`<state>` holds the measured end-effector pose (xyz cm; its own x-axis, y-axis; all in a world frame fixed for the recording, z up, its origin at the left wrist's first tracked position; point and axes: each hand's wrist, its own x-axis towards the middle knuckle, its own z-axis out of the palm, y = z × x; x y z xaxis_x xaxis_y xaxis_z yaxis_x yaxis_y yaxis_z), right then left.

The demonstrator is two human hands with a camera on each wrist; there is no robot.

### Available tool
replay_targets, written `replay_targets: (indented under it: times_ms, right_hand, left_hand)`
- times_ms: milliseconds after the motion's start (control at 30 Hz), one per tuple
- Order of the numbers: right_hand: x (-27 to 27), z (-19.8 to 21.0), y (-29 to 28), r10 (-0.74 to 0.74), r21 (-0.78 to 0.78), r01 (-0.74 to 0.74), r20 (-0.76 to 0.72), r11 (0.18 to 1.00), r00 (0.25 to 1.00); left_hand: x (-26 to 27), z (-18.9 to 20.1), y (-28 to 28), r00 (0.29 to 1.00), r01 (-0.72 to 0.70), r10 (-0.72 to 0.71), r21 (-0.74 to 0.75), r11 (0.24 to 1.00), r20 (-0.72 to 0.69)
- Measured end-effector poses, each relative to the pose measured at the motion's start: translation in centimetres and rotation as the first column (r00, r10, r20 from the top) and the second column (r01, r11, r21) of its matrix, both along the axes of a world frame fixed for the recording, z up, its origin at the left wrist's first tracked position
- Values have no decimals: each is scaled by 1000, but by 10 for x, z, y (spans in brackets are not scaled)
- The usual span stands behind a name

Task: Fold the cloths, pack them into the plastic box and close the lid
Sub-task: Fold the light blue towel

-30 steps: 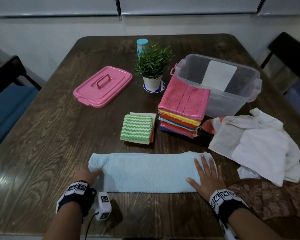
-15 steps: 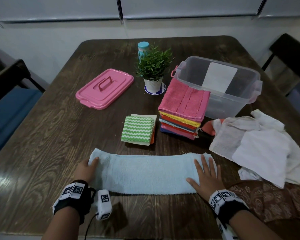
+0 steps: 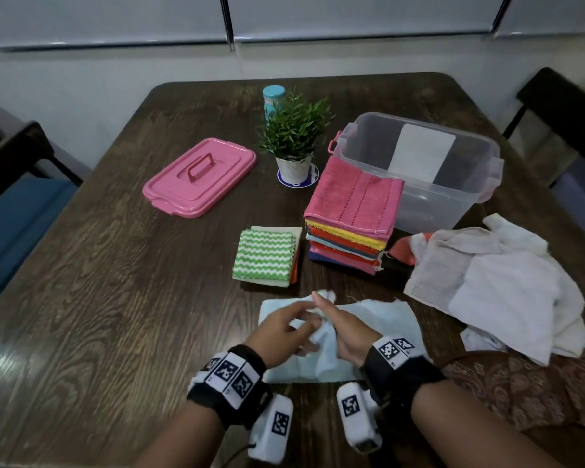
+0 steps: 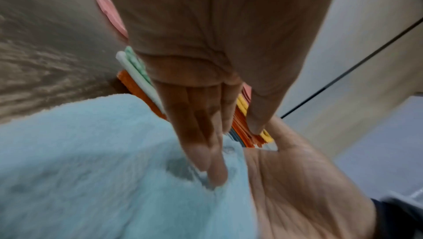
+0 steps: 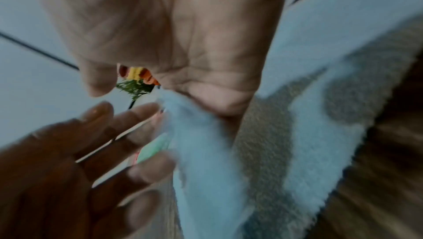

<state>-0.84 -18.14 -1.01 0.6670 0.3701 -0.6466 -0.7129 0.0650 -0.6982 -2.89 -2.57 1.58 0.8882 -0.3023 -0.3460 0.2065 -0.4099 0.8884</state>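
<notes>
A light blue towel [image 3: 379, 319] lies near the table's front edge, with its left part folded over towards the middle. My hands meet above it. My left hand [image 3: 284, 329] has straight, spread fingers that touch the towel [image 4: 91, 170]. My right hand [image 3: 345, 329] stands on edge and holds the raised towel end [image 5: 206, 152]; the cloth hides its fingers. The clear plastic box [image 3: 429, 211] stands open at the back right, and its pink lid [image 3: 200, 177] lies at the back left. A stack of folded cloths [image 3: 352, 211] and a green zigzag cloth [image 3: 264, 253] sit mid-table.
Unfolded white cloths [image 3: 504, 288] are heaped at the right, with a brown patterned cloth [image 3: 520, 390] in front of them. A potted plant [image 3: 294, 136] and a blue-capped bottle [image 3: 273, 94] stand behind the stack. Chairs [image 3: 14, 197] flank the table.
My left hand has swept right from the towel's left end, folding that part over. My right hand has lifted off its flat press and turned on edge against the left hand.
</notes>
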Motion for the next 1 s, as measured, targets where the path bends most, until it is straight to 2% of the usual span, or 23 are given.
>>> replay_targets:
  times_ms: [67, 133, 167, 233, 300, 367, 467, 800, 900, 1000]
  right_hand:
    - [-1, -3, -1, -74, -17, 74, -4, 997, 997]
    - [-1, -10, -6, -92, -157, 104, 78, 982, 993]
    - [-1, -12, -11, -74, -237, 103, 128, 966, 989]
    - [1, -11, -21, -6, -374, 87, 211, 923, 977]
    - [3, -7, -34, 32, -476, 104, 270, 874, 962]
    - [7, -7, -49, 58, -577, 130, 296, 806, 953]
    - [8, -10, -68, 116, -707, 151, 315, 690, 942]
    - [-4, -28, -101, 121, -857, 79, 162, 510, 979]
    - [-5, -30, -103, 115, -875, 55, 125, 480, 985]
    - [-2, -23, -95, 148, -863, 85, 181, 498, 972]
  left_hand:
    - [0, -3, -4, 995, 91, -91, 5, 996, -36]
    - [4, -8, 0, 996, 75, -74, 17, 997, -44]
    - [6, -13, 3, 999, 46, -45, 46, 998, -8]
    - [11, -24, 13, 986, -29, -4, 194, 981, 165]
    - [14, -34, 18, 952, -47, -60, 338, 940, 301]
    - [13, -39, 20, 946, 38, -186, 479, 877, 267]
    - [11, -46, 15, 936, 150, -307, 589, 794, 175]
    - [1, -81, -18, 796, 323, -602, 798, 508, 60]
    - [-1, -84, -22, 786, 338, -616, 803, 490, 45]
    - [-3, -80, -23, 797, 346, -601, 776, 528, 54]
